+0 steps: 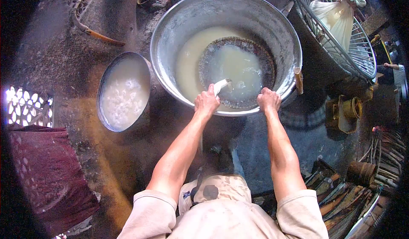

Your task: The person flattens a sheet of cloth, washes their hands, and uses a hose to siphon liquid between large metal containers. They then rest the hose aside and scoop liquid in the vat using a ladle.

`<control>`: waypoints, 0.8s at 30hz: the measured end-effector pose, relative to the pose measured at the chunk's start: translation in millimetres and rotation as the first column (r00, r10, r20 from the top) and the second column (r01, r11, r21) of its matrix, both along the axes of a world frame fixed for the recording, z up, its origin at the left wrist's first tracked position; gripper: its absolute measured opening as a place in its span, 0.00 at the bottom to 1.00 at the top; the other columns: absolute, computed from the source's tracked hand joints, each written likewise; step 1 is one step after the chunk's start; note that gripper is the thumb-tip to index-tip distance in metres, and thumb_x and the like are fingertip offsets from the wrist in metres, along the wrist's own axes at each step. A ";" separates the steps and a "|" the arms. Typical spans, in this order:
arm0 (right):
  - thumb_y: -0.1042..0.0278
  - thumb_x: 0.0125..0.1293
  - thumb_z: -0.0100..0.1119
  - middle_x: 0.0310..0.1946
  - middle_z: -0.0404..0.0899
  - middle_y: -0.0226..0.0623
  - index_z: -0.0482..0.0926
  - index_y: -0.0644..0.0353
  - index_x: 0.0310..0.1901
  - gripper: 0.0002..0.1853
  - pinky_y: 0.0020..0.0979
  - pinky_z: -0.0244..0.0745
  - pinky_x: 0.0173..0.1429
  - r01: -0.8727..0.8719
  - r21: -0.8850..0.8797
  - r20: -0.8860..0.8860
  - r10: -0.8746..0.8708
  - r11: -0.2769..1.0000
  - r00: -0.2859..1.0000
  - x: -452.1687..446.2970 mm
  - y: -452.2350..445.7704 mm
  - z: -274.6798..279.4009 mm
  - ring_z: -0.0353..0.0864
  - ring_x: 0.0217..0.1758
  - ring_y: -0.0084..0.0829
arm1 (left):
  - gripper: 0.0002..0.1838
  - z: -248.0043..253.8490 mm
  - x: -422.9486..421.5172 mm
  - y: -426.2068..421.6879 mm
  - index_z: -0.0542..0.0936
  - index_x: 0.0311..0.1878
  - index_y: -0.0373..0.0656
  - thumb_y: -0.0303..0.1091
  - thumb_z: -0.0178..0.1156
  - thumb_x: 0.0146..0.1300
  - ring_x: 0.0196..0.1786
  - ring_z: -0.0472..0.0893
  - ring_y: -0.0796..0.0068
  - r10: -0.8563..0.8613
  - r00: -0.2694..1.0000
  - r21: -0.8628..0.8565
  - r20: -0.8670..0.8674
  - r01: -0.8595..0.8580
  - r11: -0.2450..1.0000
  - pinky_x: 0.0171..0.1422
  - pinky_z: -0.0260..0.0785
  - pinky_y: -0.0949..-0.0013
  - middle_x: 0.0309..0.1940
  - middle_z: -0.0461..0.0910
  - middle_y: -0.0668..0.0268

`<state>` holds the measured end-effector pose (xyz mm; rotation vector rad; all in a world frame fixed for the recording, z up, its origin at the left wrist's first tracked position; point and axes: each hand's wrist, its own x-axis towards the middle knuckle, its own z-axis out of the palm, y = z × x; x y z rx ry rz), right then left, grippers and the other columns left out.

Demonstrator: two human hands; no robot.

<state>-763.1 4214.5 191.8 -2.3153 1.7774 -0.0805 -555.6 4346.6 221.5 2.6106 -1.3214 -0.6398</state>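
A large metal vat (170, 75) holds cloudy, pale liquid. In it lies a round, dark-rimmed sieve or basket (269, 66) with liquid inside. My left hand (207, 101), at the vat's near rim, is closed on a white cloth (220, 86) whose end reaches over the sieve's near left edge. To the right, my right hand (269, 100) is closed over the near right part of the sieve, beside the vat's rim; what it grips is hidden by the fingers.
A smaller bowl (123, 93) of white, lumpy liquid stands left of the vat. At the upper right, a metal rack (323, 36) holds a white cloth bundle (343, 23). Firewood (345, 200) lies at lower right, a maroon cloth (51, 175) at lower left. A person's arm (391, 66) shows far right.
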 end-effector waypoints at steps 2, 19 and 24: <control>0.65 0.53 0.53 0.33 0.85 0.44 0.85 0.52 0.35 0.12 0.42 0.73 0.51 0.001 -0.002 0.001 -0.001 1.000 1.000 0.2 0.6 0.9 0.85 0.41 0.44 | 0.27 -1.2 0.8 -0.4 0.67 0.63 0.48 0.43 0.59 0.62 0.45 0.83 0.46 -0.002 1.000 0.008 -0.003 0.002 1.000 0.49 0.76 0.49 0.40 0.82 0.46; 0.64 0.54 0.52 0.32 0.85 0.46 0.84 0.55 0.35 0.12 0.43 0.71 0.53 -0.026 0.009 -0.018 0.027 1.000 0.999 -0.7 -0.1 -0.2 0.85 0.40 0.45 | 0.24 -1.2 -0.2 0.3 0.69 0.59 0.46 0.41 0.59 0.61 0.44 0.83 0.45 0.007 1.000 -0.026 -0.011 -0.008 1.000 0.49 0.76 0.48 0.37 0.83 0.46; 0.65 0.54 0.54 0.31 0.85 0.48 0.84 0.56 0.34 0.11 0.44 0.71 0.56 -0.021 -0.049 0.009 0.022 0.999 1.000 -0.9 1.6 -1.7 0.85 0.39 0.46 | 0.26 -1.2 0.2 1.0 0.68 0.62 0.48 0.42 0.60 0.61 0.45 0.83 0.45 0.001 1.000 -0.024 0.000 -0.001 1.000 0.49 0.76 0.49 0.38 0.83 0.47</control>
